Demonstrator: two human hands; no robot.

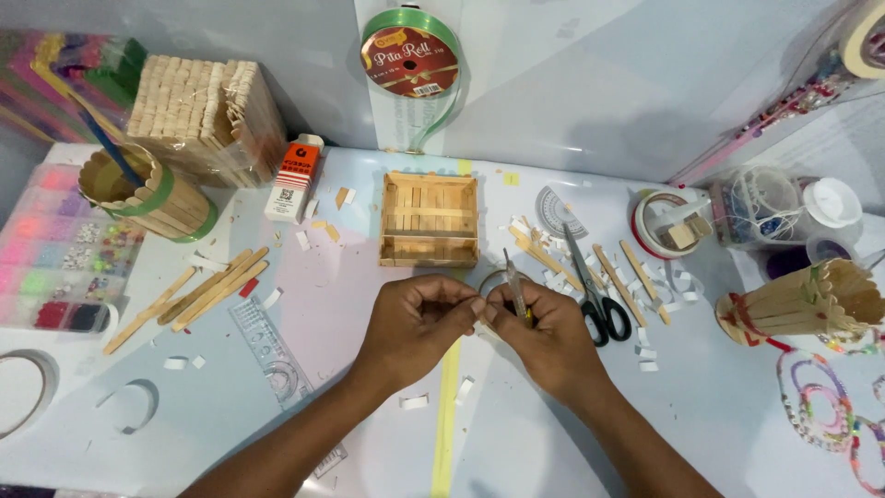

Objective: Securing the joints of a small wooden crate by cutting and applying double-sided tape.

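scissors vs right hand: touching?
Apart. The head view shows a strip of bare table between the scissors' black handles and the right hand, which holds a slim cutter instead.

Small item pinched between left hand [419, 318] and right hand [544, 334]: hidden by fingertips, kind unclear. Thin cutter [516, 288] in right hand: lower end hidden in palm. Tape ring [491, 279] behind hands: only upper arc visible. Both forearms cut off by bottom edge. Tape roll [865, 35] at top right cut by corner. Bead box [55, 249] cut by left edge; beads too small to tell. Bracelets [830, 406] at right cut by edge.
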